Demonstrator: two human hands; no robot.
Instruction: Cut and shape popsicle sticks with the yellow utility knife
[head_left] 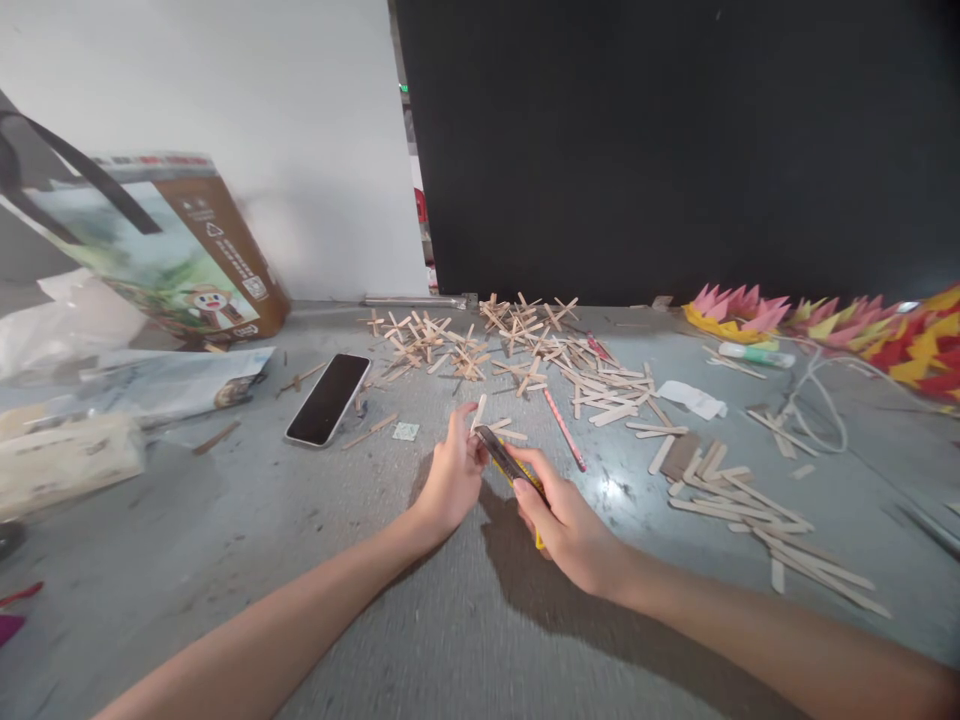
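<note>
My left hand (pixel 455 474) is closed on a pale wooden craft stick (pixel 480 408), whose end sticks up past the fingertips. In my right hand (pixel 564 515) is a yellow and black utility knife (pixel 511 463), its front end pointing up and left against the stick near my left fingers. Whether the blade cuts into the wood cannot be made out. Just beyond my hands lie a few loose sticks (pixel 510 430) and a pink patterned pencil (pixel 564 428). Further back is a heap of crossed sticks (pixel 427 340).
A phone (pixel 329 399) lies left of my hands, beside a small paper square (pixel 406 431). More loose sticks (pixel 750 505) spread at the right, near a white paper scrap (pixel 691 399), a glue stick (pixel 756 355) and folded paper pieces (pixel 739 312). A printed bag (pixel 187 250) stands back left.
</note>
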